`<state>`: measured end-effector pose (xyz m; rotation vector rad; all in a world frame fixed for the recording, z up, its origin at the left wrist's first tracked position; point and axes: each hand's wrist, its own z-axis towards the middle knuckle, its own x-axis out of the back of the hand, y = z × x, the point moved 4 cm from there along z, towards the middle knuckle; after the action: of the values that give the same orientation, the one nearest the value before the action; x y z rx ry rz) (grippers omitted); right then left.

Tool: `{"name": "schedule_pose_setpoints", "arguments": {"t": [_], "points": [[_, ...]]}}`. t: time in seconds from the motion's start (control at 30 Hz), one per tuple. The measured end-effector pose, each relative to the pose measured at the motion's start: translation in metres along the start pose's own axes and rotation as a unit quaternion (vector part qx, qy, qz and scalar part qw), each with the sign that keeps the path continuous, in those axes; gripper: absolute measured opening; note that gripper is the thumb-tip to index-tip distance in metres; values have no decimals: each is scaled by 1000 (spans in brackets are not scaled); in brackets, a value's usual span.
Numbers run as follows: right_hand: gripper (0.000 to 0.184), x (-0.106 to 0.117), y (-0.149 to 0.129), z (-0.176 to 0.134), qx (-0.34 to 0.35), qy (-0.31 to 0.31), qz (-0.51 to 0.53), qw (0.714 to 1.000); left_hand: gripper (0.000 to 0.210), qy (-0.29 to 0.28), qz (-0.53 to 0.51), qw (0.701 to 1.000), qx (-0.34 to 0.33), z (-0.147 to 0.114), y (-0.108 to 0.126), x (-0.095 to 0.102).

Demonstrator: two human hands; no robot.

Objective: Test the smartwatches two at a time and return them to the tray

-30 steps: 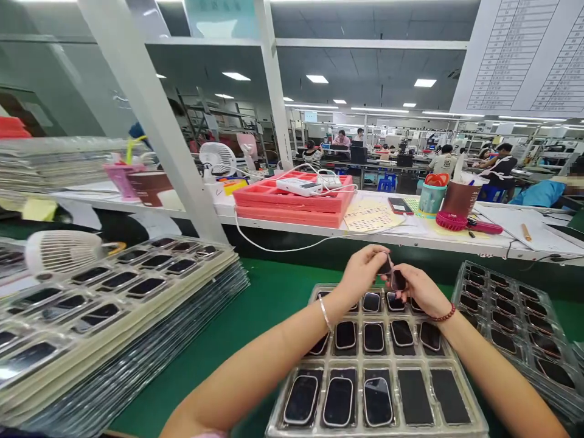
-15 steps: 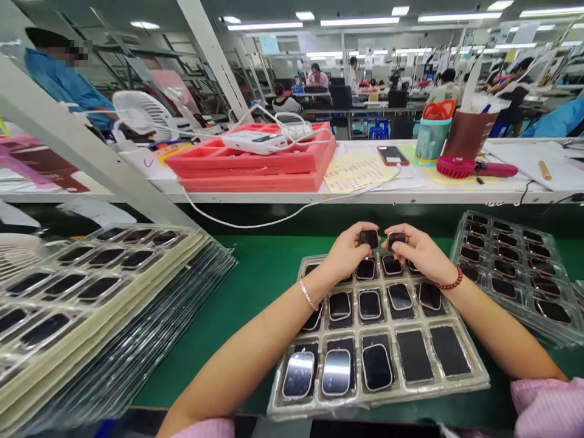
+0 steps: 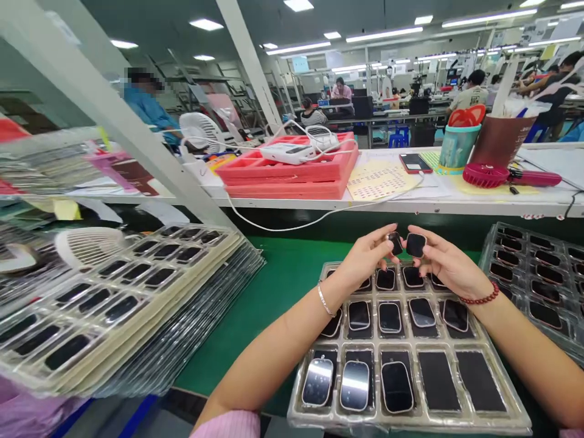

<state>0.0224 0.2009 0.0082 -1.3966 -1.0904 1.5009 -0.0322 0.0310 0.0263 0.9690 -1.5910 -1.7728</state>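
Note:
My left hand [image 3: 360, 263] pinches a strapless smartwatch [image 3: 395, 243] above the far edge of a plastic tray. Close beside it, a second smartwatch [image 3: 415, 244] is in the fingers of my right hand [image 3: 451, 266], its dark screen towards me. Below both hands lies the clear tray [image 3: 410, 421], with rounded-square watches in many of its pockets. Two near-right pockets show only a dark lining [image 3: 439, 382]. My wrists hide part of the tray's far rows.
A tall stack of watch trays [image 3: 219, 292] stands at left, another [image 3: 538, 274] at right. Across the back runs a white shelf [image 3: 387, 210] holding red foam trays [image 3: 292, 179], a phone [image 3: 415, 163], a pink handheld fan [image 3: 486, 175] and cups. A white cable [image 3: 292, 228] droops below it.
The head view has turned left, so the scene sits further right. The right-hand watch now has its dark face turned more towards me, while the left-hand one is turned more edge-on.

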Motion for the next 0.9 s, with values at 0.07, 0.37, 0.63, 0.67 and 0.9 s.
{"name": "schedule_pose_setpoints", "arguments": {"t": [0.07, 0.37, 0.63, 0.67, 0.9], "points": [[47, 2, 0, 0, -3, 2, 11, 1000, 67, -6, -11, 1000, -4, 0, 1, 0], [48, 4, 3, 1, 0, -11, -10, 1000, 66, -25, -42, 999, 5, -2, 0, -2], [48, 3, 4, 4, -4, 23, -56, 998, 53, 10, -46, 998, 48, 3, -1, 2], [48, 2, 4, 3, 0, 26, -69, 997, 56, 13, -35, 998, 45, 4, -1, 3], [44, -3, -1, 2, 42, 19, -152, 987, 48, 16, 62, 998, 23, 2, 3, 0]]}}
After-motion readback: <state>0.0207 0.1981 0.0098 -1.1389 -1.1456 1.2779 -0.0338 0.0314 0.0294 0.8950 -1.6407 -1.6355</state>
